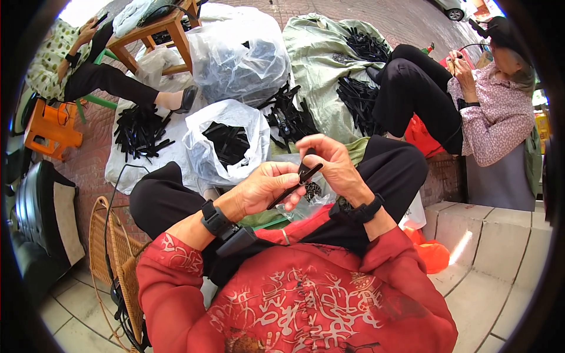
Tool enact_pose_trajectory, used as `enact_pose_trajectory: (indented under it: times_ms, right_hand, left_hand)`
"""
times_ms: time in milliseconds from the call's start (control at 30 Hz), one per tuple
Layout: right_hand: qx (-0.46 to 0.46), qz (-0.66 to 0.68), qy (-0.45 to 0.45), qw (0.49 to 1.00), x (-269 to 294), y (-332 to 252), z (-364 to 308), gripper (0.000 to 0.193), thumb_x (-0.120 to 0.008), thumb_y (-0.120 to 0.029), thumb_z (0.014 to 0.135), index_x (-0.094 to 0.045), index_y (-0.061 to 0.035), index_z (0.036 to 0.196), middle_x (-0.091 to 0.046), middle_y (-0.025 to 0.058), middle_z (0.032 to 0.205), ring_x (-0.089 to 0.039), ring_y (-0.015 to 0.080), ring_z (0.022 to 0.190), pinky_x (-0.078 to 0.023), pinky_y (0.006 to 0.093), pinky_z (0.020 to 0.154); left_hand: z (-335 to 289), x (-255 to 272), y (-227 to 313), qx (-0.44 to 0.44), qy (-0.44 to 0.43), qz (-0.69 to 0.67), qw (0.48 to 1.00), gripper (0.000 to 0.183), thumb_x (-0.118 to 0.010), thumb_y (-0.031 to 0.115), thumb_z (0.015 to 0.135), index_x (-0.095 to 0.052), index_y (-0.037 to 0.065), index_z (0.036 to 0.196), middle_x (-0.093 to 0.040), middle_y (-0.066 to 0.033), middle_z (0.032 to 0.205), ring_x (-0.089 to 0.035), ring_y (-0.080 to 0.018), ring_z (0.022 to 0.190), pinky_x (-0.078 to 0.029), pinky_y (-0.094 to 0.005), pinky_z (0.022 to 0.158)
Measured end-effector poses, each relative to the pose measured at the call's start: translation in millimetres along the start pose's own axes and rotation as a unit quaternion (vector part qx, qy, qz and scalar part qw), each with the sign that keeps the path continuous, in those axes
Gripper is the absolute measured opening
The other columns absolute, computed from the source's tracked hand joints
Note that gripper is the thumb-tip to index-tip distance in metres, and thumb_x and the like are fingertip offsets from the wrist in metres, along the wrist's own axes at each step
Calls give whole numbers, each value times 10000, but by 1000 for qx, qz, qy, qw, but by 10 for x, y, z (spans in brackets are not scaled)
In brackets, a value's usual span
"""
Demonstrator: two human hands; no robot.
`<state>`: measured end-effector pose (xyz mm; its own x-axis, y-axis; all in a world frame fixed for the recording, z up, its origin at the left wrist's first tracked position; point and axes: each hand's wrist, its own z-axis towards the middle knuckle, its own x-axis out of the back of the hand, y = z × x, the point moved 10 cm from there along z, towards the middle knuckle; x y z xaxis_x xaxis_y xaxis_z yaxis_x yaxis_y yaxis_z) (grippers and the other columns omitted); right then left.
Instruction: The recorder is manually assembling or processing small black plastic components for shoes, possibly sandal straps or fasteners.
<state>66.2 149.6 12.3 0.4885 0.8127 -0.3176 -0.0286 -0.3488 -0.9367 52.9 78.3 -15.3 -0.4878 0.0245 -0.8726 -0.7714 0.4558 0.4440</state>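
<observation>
One black strip [313, 171] sits above the lap, pinched in both hands: the left hand [266, 187] around its middle, the right hand [336, 169] near its upper end. Beyond lie one open bag [203, 157] and four black piles [141, 132]; two other people [491, 132] sit nearby.

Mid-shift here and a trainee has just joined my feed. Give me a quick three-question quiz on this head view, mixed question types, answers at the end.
1. Multiple choice: what is the left hand holding?
A. A green bottle
B. A black strip
C. An orange cup

2. True or false: the right hand is well apart from the left hand.

3. Short answer: on which side of the camera wearer is the orange plastic stool?

Key:
1. B
2. False; the two hands meet at the black strip.
3. The left side.
</observation>
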Motion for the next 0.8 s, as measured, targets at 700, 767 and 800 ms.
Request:
enact_pose_trajectory:
  times_ms: [700, 767, 800]
  right_hand:
    - [-157, 395, 26, 905, -179, 382, -251, 156, -524, -226, 841, -509, -73, 871, -520, 5, 662, -408, 51, 430, -326, 186, 398]
    - [-172, 371, 49, 911, -157, 414, -255, 152, -548, -223, 827, -493, -82, 812, -498, -6, 640, -411, 50, 427, -327, 189, 396]
    - [-171, 371, 50, 911, -169, 412, -249, 152, -548, -223, 827, -493, -82, 812, -498, -6, 640, -411, 50, 427, -327, 189, 396]
  left_hand:
    - [-8, 121, 294, -136, 113, 124, 976, 158, -601, 81, 774, -558, 14, 911, -558, -11, 728, -444, -53, 530, -347, -178, 464]
    - [-11, 107, 303, -143, 109, 121, 976, 147, -606, 74, 769, -562, 14, 897, -556, -9, 723, -444, -55, 527, -347, -180, 463]
    - [-11, 103, 306, -145, 107, 118, 977, 144, -602, 71, 773, -556, 14, 896, -553, -9, 726, -443, -56, 531, -346, -181, 463]
